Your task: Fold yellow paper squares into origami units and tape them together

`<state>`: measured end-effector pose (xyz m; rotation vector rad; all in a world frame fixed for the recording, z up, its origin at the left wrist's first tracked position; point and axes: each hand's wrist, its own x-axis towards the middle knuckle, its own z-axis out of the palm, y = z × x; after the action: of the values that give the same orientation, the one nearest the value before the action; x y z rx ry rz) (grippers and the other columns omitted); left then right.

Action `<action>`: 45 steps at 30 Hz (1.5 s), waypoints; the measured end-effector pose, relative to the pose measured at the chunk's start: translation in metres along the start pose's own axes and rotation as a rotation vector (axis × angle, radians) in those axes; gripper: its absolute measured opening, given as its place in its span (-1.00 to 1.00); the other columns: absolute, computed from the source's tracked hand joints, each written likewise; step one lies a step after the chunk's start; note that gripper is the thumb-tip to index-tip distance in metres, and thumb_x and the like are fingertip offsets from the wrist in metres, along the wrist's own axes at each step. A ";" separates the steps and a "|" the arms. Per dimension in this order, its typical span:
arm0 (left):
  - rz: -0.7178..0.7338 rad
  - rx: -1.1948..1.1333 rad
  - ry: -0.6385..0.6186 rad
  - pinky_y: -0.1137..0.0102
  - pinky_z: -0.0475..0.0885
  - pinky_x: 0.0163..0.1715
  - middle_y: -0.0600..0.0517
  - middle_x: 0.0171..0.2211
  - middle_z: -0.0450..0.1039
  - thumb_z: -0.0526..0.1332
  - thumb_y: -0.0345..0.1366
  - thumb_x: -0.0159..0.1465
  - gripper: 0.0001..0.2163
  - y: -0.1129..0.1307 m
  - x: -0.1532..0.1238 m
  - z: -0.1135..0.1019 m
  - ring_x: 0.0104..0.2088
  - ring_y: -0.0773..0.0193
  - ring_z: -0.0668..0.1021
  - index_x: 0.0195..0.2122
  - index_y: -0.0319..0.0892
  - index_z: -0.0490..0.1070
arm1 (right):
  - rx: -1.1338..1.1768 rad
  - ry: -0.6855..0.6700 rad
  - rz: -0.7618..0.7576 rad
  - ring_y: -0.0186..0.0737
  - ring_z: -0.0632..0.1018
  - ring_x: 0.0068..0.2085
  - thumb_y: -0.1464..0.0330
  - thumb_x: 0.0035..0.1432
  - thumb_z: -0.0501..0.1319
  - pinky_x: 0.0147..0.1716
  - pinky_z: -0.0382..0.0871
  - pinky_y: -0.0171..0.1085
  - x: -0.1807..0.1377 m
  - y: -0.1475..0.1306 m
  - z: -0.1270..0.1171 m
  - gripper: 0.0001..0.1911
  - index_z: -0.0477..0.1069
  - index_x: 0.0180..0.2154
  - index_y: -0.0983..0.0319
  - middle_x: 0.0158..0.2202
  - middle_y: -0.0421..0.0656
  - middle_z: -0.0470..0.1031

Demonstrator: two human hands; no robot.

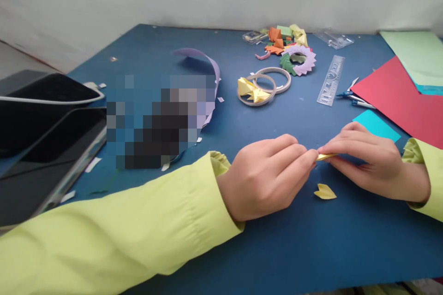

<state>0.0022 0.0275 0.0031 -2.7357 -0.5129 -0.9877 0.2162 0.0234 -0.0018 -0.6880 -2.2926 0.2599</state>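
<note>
Between my two hands is a small folded piece of yellow paper, seen nearly edge-on. My left hand pinches its left end, and the fingers hide part of it. At the other end, my right hand grips it between thumb and fingertips. Just below, a second folded yellow paper piece with a notched end lies on the blue table. Farther back, several yellow folded pieces sit in and around a tape roll, which overlaps another tape roll.
A purple and green paper ring lies near orange folded pieces. To the right are a clear ruler, pens, red paper, green paper and a blue sheet. A purple strip and a dark device stand left.
</note>
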 end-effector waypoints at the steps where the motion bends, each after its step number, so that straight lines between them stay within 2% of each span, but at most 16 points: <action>1: -0.019 -0.019 0.002 0.31 0.52 -0.40 -0.09 -0.46 0.52 0.25 -0.48 0.18 -0.86 0.001 0.000 0.000 -0.44 0.23 0.51 -0.24 -0.41 0.38 | 0.000 -0.001 -0.001 -0.36 0.52 -0.33 0.52 0.20 0.17 -0.26 0.34 -0.25 0.000 0.000 0.000 -0.87 0.35 -0.19 0.25 -0.34 -0.17 0.54; 7: -0.037 -0.031 -0.008 0.36 0.52 -0.37 -0.05 -0.46 0.52 0.19 -0.48 0.24 -0.94 0.003 0.001 -0.002 -0.43 0.28 0.50 -0.26 -0.35 0.37 | -0.017 -0.018 -0.032 -0.35 0.50 -0.35 0.52 0.19 0.17 -0.27 0.34 -0.23 0.000 -0.001 -0.001 -0.88 0.36 -0.20 0.27 -0.37 -0.15 0.52; 16: 0.013 -0.035 -0.030 0.33 0.50 -0.38 -0.08 -0.47 0.50 0.17 -0.51 0.24 -0.94 0.000 0.000 0.000 -0.43 0.24 0.49 -0.27 -0.39 0.37 | -0.005 -0.023 -0.023 -0.35 0.49 -0.38 0.54 0.17 0.17 -0.28 0.34 -0.23 0.001 -0.002 -0.001 -0.90 0.37 -0.25 0.28 -0.41 -0.15 0.50; 21: -0.120 -0.221 -0.101 0.40 0.47 -0.36 -0.03 -0.47 0.46 0.10 -0.48 0.28 -0.88 0.002 0.000 0.002 -0.42 0.30 0.45 -0.38 -0.28 0.38 | 0.027 -0.051 -0.020 -0.33 0.49 -0.40 0.50 0.15 0.18 -0.29 0.32 -0.22 0.001 -0.003 -0.001 -0.95 0.39 -0.31 0.27 -0.43 -0.17 0.49; 25: -0.191 -0.318 -0.135 0.43 0.44 -0.35 -0.01 -0.47 0.43 0.07 -0.49 0.28 -0.86 0.003 0.001 0.003 -0.42 0.34 0.41 -0.37 -0.26 0.39 | 0.006 -0.077 -0.032 -0.33 0.49 -0.36 0.48 0.16 0.19 -0.27 0.31 -0.21 0.001 -0.002 -0.001 -0.95 0.37 -0.28 0.27 -0.38 -0.17 0.50; 32: -0.003 -0.173 -0.205 0.40 0.43 -0.40 -0.02 -0.50 0.43 0.03 -0.50 0.27 -0.83 0.002 0.000 0.000 -0.44 0.28 0.39 -0.39 -0.24 0.36 | -0.037 -0.132 -0.145 -0.28 0.42 -0.31 0.54 0.19 0.14 -0.26 0.29 -0.21 -0.003 -0.001 -0.002 -0.86 0.32 -0.19 0.27 -0.32 -0.11 0.48; 37: -0.089 -0.184 -0.189 0.39 0.44 -0.36 -0.04 -0.46 0.45 0.00 -0.54 0.24 -0.82 0.001 -0.003 0.002 -0.42 0.27 0.39 -0.36 -0.26 0.37 | -0.114 -0.143 -0.088 -0.32 0.36 -0.39 0.44 0.22 0.16 -0.20 0.22 -0.16 -0.004 -0.001 -0.002 -0.99 0.31 -0.28 0.26 -0.41 -0.18 0.44; 42: -0.133 -0.144 -0.193 0.41 0.42 -0.41 0.00 -0.52 0.41 0.03 -0.48 0.27 -0.81 0.001 0.001 0.003 -0.48 0.30 0.36 -0.44 -0.25 0.38 | -0.137 -0.155 -0.085 -0.32 0.28 -0.42 0.43 0.26 0.08 -0.32 0.15 -0.23 -0.003 0.003 0.001 -0.85 0.30 -0.39 0.26 -0.48 -0.19 0.35; 45: -0.205 -0.081 -0.178 0.39 0.43 -0.35 0.00 -0.48 0.43 0.04 -0.42 0.28 -0.82 -0.003 0.004 0.002 -0.43 0.28 0.39 -0.42 -0.24 0.38 | -0.133 -0.185 -0.012 -0.34 0.27 -0.45 0.40 0.27 0.04 -0.35 0.11 -0.25 -0.002 0.005 0.004 -0.78 0.27 -0.45 0.25 -0.52 -0.22 0.30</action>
<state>0.0046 0.0322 0.0044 -2.9057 -0.8144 -0.8267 0.2170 0.0268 -0.0075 -0.7436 -2.5076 0.1723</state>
